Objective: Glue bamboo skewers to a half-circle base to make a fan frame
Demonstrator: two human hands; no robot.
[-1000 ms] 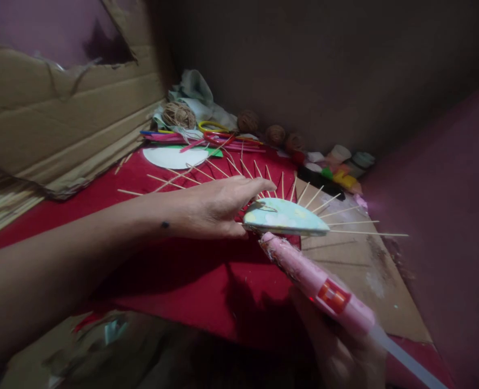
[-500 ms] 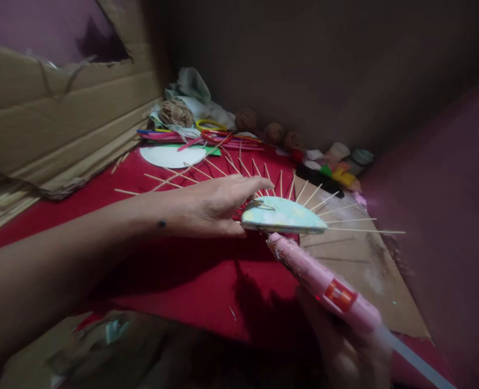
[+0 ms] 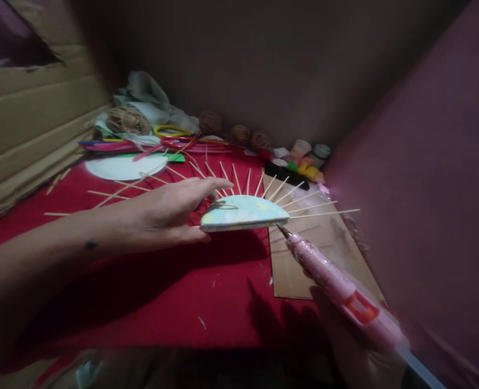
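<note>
My left hand (image 3: pixel 174 213) grips the left end of a pale blue-green half-disc (image 3: pixel 245 210), thumb below and fingers above. Thin wooden sticks (image 3: pixel 248 182) fan out from the curved edge of the half-disc, and a bit of twine lies on its face. In my right hand (image 3: pixel 353 346), mostly in shadow below it, is a pink hot glue gun (image 3: pixel 337 286) with a clear glue stick out of its back end. The gun's nozzle points at the right end of the half-disc's straight edge, at or very near it.
A red surface (image 3: pixel 150 302) carries a piece of cardboard (image 3: pixel 292 270) on the right and a white half-disc (image 3: pixel 126 167) at the back left. Behind lie twine balls (image 3: pixel 128 120), scissors with yellow handles (image 3: pixel 170 131), coloured strips and small jars (image 3: pixel 319 154). Cardboard (image 3: pixel 28 108) stands at left.
The glue gun's nozzle has moved along the straight edge from near its left part to its right end. My view has turned right, so the scene sits further left.
</note>
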